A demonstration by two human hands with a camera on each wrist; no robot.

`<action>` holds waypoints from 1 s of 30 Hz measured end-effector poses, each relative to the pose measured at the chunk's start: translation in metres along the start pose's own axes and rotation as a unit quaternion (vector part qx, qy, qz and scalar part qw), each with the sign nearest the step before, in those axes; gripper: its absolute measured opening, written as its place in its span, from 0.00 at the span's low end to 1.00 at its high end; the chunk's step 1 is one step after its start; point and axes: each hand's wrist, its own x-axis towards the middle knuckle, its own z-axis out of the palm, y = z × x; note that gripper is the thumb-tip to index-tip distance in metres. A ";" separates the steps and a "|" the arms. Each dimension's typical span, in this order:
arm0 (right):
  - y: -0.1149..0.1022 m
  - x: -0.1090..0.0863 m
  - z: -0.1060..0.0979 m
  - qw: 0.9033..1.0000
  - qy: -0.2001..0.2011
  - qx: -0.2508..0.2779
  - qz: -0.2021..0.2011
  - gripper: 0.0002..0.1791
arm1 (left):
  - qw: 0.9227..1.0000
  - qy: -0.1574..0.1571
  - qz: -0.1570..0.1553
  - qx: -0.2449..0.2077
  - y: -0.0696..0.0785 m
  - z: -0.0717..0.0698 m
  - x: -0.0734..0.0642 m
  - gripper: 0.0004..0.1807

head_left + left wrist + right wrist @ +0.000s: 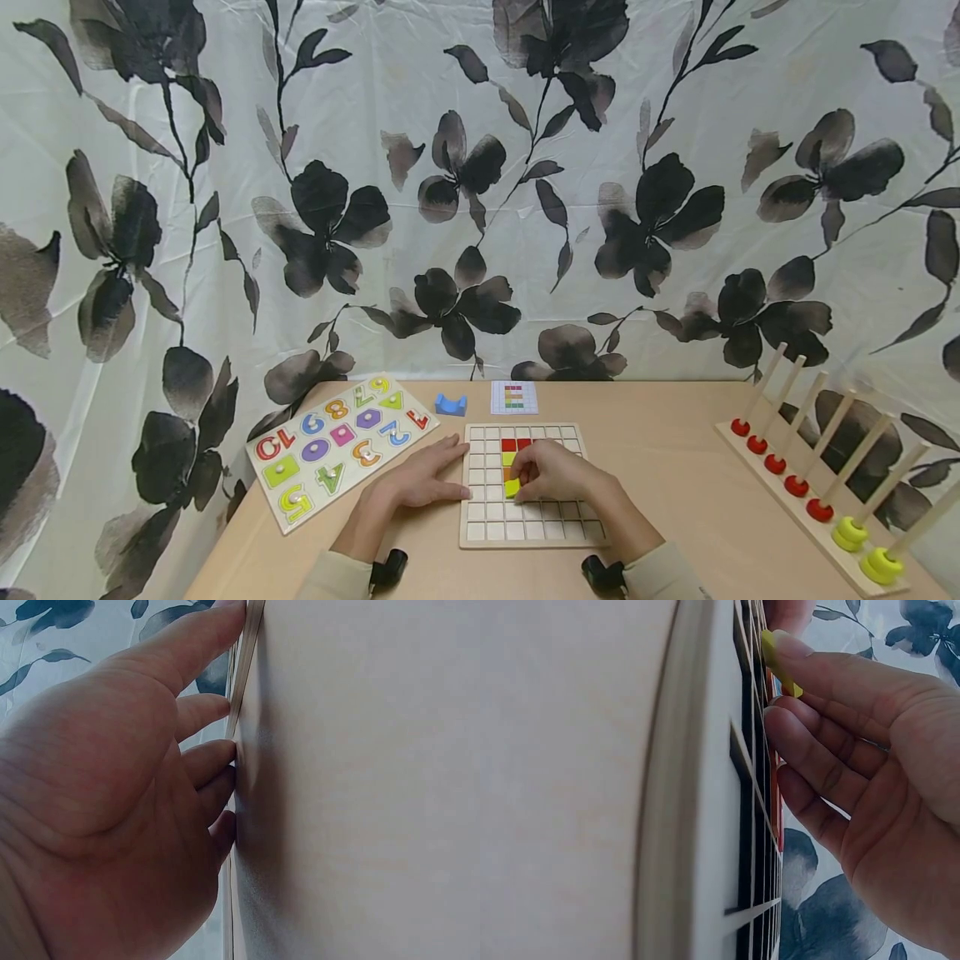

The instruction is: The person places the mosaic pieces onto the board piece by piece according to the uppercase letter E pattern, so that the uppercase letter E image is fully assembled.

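Facing floral cloth [465, 225]: board [536, 532] on table [667, 454]

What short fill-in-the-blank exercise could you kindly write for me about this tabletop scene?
1. The tile pinched by the right hand is ____.
2. In the head view, the left hand touches the ____ edge of the grid board.
3. The small curved piece near the number puzzle is ____.
4. Of the pegs on the wooden stand, exactly ____ hold red rings.

Missing words: yellow; left; blue; five.

The tile [512, 488] is yellow, the block [451, 407] blue, the table [660, 467] tan — the cloth [420, 75] white, with black-and-grey floral print.
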 end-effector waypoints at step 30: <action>-0.002 0.002 0.001 0.999 -0.008 -0.035 -0.009 0.12 | 1.000 0.000 -0.003 -0.003 -0.001 -0.001 0.000 0.46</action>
